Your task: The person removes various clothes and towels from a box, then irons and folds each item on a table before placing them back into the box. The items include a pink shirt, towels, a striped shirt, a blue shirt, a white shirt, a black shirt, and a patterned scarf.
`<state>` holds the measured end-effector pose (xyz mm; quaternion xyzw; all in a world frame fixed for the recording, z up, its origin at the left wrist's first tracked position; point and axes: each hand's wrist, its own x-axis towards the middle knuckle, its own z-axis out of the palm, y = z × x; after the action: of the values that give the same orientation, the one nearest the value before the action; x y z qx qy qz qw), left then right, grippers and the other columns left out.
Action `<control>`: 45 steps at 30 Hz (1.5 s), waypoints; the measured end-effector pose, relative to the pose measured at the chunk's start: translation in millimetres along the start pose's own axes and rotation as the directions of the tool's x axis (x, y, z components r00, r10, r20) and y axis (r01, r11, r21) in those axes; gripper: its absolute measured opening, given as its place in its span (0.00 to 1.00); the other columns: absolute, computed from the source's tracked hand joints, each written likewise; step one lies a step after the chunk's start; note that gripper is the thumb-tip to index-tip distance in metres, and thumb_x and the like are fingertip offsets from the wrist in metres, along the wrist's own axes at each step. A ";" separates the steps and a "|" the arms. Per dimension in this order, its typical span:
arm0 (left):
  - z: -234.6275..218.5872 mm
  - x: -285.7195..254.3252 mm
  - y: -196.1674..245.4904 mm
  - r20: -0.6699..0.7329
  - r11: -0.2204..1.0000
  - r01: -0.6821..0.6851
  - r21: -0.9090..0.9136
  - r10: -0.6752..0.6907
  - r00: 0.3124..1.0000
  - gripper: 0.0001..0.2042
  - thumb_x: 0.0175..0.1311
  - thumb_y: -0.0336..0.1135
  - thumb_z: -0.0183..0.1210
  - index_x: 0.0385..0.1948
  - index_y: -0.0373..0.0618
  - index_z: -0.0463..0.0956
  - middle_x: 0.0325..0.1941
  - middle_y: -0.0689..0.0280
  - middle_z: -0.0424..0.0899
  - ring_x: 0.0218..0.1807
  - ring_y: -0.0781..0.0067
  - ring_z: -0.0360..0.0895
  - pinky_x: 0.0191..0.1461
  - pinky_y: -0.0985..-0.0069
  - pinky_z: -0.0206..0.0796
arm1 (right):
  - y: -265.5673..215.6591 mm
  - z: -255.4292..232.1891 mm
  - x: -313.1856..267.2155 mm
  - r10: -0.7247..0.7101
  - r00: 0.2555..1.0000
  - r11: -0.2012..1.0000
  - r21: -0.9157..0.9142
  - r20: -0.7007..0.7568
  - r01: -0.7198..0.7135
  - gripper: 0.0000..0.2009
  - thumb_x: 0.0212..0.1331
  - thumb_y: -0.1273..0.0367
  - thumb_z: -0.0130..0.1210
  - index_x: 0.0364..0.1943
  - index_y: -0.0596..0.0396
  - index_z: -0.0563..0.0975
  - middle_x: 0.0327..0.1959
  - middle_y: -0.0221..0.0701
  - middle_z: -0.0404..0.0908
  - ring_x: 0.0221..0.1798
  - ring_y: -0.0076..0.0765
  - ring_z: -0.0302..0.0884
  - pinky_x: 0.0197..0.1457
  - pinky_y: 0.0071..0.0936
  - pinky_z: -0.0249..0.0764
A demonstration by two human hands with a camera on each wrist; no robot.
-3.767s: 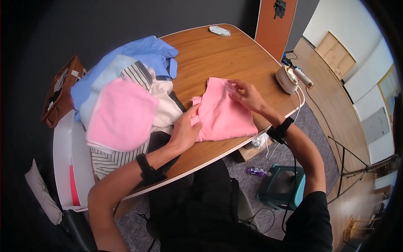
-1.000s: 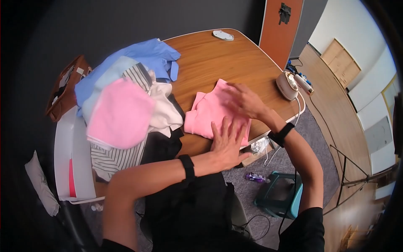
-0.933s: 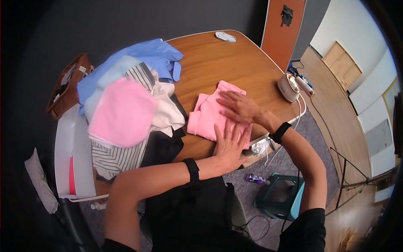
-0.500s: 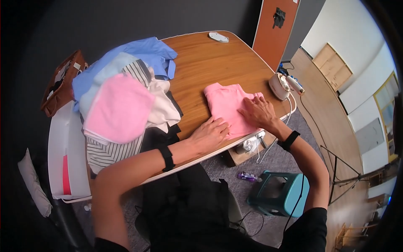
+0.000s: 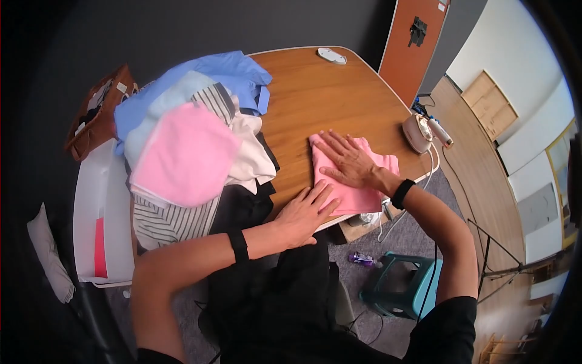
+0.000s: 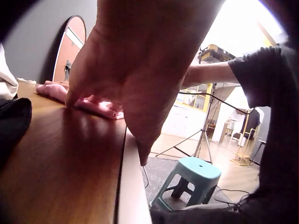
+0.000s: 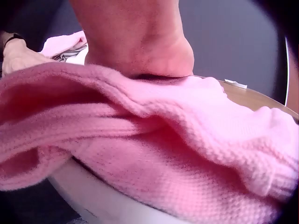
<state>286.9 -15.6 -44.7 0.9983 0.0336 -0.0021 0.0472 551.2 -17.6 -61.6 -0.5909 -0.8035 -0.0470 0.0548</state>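
Note:
A folded pink knit garment (image 5: 357, 197) lies near the table's front edge in the head view. My right hand (image 5: 348, 164) rests flat on top of it, fingers straight and spread toward its far left corner. My left hand (image 5: 305, 215) is at the garment's near left side, its extended fingertips on the cloth and its thumb by the table edge. In the right wrist view, the knit fabric (image 7: 140, 154) shows stacked, wavy layers under the right hand (image 7: 135, 42). The left wrist view has the left hand (image 6: 135, 79) hiding most of the garment (image 6: 100, 108).
A heap of clothes with a pink folded piece (image 5: 185, 155) on top covers the table's left side, beside a white bin (image 5: 88, 218) and brown bag (image 5: 103, 112). A garment steamer (image 5: 417, 133) stands at the right edge. A teal stool (image 5: 424, 291) is below.
The pink garment has been folded smaller and turned on the table. Since half a second ago, my right hand has slid left across it and flattened; my left hand stays by its near left side.

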 end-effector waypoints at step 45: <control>16.8 36.7 -23.9 -0.405 0.967 -0.171 -0.189 0.082 0.910 0.12 0.57 0.31 0.65 0.39 0.36 0.75 0.44 0.55 0.79 0.51 0.52 0.81 0.53 0.58 0.76 | -42.7 -56.9 -103.2 -0.010 0.999 0.981 0.194 -0.042 0.018 0.26 0.59 0.62 0.67 0.61 0.58 0.75 0.65 0.42 0.76 0.70 0.51 0.73 0.71 0.43 0.73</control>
<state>321.9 9.0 -64.0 0.9668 -0.0226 0.2058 0.1499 542.8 -135.8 -20.6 -0.5758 -0.8072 0.0192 0.1283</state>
